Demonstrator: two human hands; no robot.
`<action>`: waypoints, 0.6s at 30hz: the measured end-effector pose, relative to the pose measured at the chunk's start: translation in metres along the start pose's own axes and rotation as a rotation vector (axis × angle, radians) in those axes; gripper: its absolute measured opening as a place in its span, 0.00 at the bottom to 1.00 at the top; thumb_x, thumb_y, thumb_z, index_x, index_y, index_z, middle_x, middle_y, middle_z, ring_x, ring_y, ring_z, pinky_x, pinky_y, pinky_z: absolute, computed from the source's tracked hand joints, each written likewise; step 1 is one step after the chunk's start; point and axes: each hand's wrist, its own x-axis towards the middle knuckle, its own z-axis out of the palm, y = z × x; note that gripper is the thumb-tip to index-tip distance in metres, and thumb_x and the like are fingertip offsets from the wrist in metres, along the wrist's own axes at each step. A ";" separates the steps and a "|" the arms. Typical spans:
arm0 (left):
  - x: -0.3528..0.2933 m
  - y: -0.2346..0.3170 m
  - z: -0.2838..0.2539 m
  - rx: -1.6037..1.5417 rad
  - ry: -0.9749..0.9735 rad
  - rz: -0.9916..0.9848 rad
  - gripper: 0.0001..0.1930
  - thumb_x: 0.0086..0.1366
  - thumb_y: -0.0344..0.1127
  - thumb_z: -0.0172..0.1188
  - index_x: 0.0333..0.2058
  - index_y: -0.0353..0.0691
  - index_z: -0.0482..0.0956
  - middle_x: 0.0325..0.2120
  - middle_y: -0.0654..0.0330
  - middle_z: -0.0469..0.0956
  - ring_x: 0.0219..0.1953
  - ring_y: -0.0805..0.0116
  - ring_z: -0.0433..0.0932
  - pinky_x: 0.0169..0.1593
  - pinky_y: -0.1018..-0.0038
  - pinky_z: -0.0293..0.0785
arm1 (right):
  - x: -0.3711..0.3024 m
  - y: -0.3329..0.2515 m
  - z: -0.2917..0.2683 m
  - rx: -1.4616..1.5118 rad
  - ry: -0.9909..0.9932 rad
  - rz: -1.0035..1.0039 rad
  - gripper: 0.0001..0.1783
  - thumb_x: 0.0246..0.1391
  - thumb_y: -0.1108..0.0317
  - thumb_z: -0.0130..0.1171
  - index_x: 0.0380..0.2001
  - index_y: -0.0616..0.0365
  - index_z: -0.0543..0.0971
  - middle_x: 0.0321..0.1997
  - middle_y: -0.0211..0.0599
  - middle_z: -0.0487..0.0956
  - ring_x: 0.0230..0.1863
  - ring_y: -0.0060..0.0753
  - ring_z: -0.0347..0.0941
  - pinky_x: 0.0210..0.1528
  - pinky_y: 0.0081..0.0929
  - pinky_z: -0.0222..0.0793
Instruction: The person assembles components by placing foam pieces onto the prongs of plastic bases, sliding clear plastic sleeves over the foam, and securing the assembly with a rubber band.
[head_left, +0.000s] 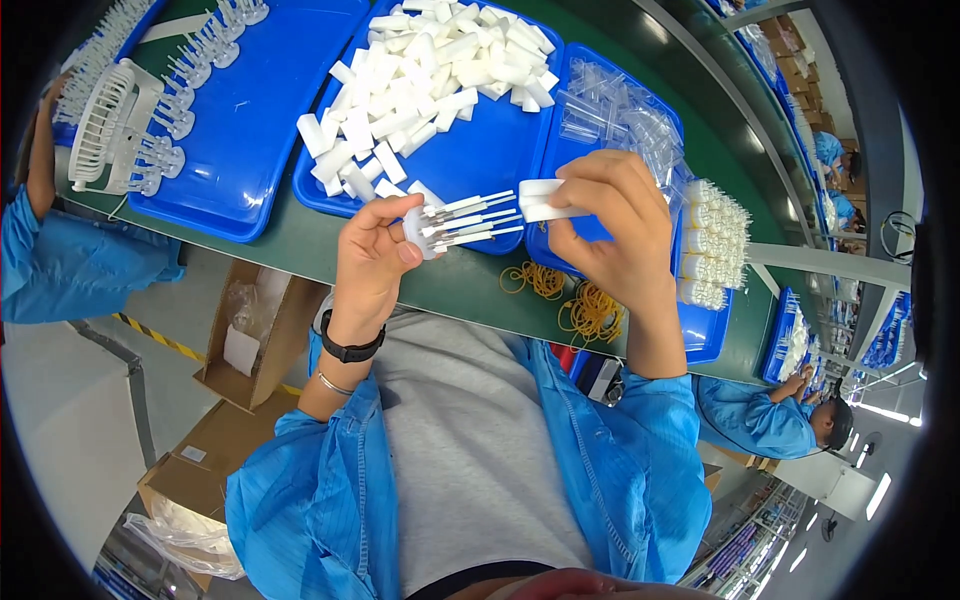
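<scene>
Above a green worktable (450, 292), your left hand (375, 250) pinches a round white base (425, 232) between thumb and fingers, its thin white rods (485, 225) pointing toward your right. Your right hand (615, 220) grips a white block (543, 200) by its far end, the fingers closed narrowly around it. The block's near end sits right at the rod tips; whether the two touch, you cannot tell from this angle.

Just beyond your hands, a blue tray (480, 160) holds a loose heap of white blocks (430, 75). Next to it on the right, a second blue tray (542, 243) carries clear plastic pieces (625, 120), and past your right wrist stand close rows of white parts (712, 240). Yellow rubber bands (595, 312) lie in a tangle near the table's edge on your side. To your left, pronged pale parts (172, 110) line one side of another blue tray (250, 130). A co-worker in blue (85, 265) stands at far left; another (765, 415) works to your right.
</scene>
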 end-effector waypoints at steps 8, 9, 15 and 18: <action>0.001 -0.004 -0.004 -0.050 -0.019 -0.001 0.25 0.55 0.35 0.66 0.49 0.32 0.71 0.41 0.56 0.77 0.42 0.68 0.78 0.44 0.73 0.77 | -0.002 -0.006 -0.004 -0.115 -0.044 -0.150 0.14 0.31 0.73 0.65 0.29 0.54 0.79 0.37 0.33 0.78 0.36 0.36 0.75 0.34 0.28 0.71; 0.001 -0.005 -0.006 -0.100 -0.038 0.007 0.22 0.54 0.25 0.65 0.48 0.31 0.72 0.42 0.54 0.76 0.44 0.66 0.78 0.46 0.72 0.77 | -0.004 -0.008 -0.004 -0.093 -0.071 -0.143 0.14 0.32 0.73 0.64 0.30 0.56 0.79 0.37 0.35 0.78 0.36 0.36 0.75 0.34 0.28 0.72; 0.002 -0.001 0.000 -0.103 -0.057 -0.033 0.21 0.53 0.19 0.63 0.48 0.30 0.73 0.40 0.55 0.77 0.43 0.68 0.78 0.45 0.77 0.77 | -0.003 -0.018 -0.004 -0.136 -0.112 -0.244 0.15 0.33 0.73 0.61 0.31 0.62 0.79 0.40 0.41 0.78 0.36 0.36 0.76 0.32 0.25 0.75; 0.002 0.001 0.005 -0.110 -0.063 -0.049 0.21 0.53 0.17 0.62 0.48 0.29 0.73 0.40 0.54 0.77 0.43 0.69 0.78 0.45 0.78 0.77 | -0.002 -0.022 0.000 -0.178 -0.144 -0.307 0.16 0.32 0.73 0.61 0.31 0.64 0.79 0.41 0.41 0.78 0.36 0.35 0.76 0.32 0.24 0.76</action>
